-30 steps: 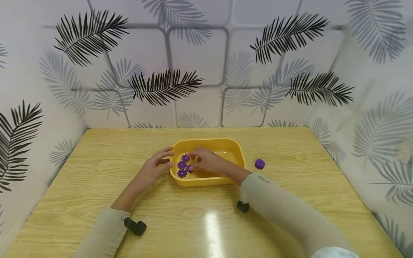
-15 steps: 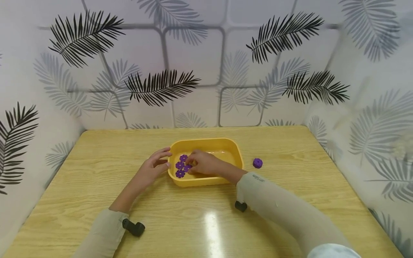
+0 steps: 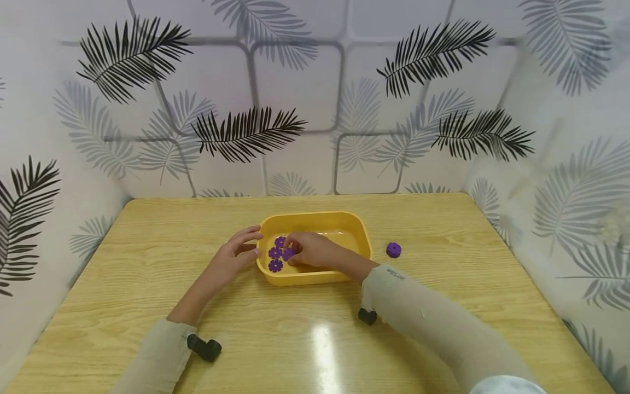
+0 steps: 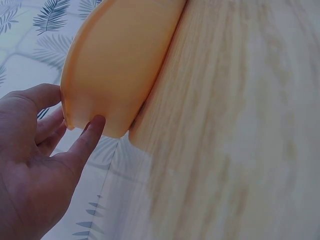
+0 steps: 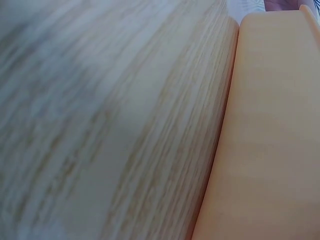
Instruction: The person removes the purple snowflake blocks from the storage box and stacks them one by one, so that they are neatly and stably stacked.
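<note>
A yellow plastic tray (image 3: 339,219) sits on the table, with several purple flower-shaped discs (image 3: 275,265) lying in its left end. My right hand (image 3: 315,251) reaches inside and pinches one purple flower-shaped disc (image 3: 288,254) between thumb and fingers, low over the tray floor. At the tray's left end, my left hand (image 3: 231,260) touches the outside with thumb and fingertips. In the left wrist view, the thumb (image 4: 92,132) presses the outer wall of the tray (image 4: 120,60). The right wrist view shows mostly the tray's outer side (image 5: 270,125), and the right hand's fingers are hidden there.
More purple discs, apparently a small stack (image 3: 394,250), lie on the wooden table (image 3: 275,334) right of the tray. A leaf-patterned wall covering (image 3: 320,109) stands behind the table and at both sides. Black wrist cameras (image 3: 204,348) hang from the sleeves.
My right fingers have closed on a disc and tilted or lifted it slightly from the tray floor. My left hand has stayed at the tray's left end.
</note>
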`<act>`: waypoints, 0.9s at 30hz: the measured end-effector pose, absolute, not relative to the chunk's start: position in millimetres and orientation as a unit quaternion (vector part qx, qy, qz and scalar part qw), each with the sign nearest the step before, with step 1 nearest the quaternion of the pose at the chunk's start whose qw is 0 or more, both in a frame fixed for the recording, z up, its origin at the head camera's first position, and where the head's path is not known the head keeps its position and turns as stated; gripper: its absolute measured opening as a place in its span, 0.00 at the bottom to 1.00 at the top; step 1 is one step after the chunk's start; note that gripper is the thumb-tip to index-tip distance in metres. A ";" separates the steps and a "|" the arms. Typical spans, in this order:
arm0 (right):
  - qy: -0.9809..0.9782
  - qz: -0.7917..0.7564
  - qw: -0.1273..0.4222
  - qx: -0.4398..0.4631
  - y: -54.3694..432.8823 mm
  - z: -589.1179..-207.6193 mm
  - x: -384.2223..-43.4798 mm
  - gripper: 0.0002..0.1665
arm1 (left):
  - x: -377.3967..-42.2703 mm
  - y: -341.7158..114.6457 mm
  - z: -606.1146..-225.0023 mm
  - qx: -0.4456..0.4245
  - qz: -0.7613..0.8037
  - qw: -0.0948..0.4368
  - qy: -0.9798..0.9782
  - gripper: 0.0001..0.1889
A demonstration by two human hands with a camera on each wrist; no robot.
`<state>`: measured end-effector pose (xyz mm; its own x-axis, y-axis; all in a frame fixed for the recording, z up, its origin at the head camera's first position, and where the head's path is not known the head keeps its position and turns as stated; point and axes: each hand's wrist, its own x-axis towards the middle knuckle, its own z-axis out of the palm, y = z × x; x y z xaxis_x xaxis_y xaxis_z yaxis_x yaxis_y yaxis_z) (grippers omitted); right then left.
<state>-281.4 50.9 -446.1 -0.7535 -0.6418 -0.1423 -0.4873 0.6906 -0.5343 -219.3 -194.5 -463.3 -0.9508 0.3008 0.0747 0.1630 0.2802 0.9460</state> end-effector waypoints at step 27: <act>0.899 -0.290 0.136 -0.297 64.7 -435.2 -280.6 0.23 | -216.5 -193.8 -457.8 0.151 0.585 0.061 0.795 0.22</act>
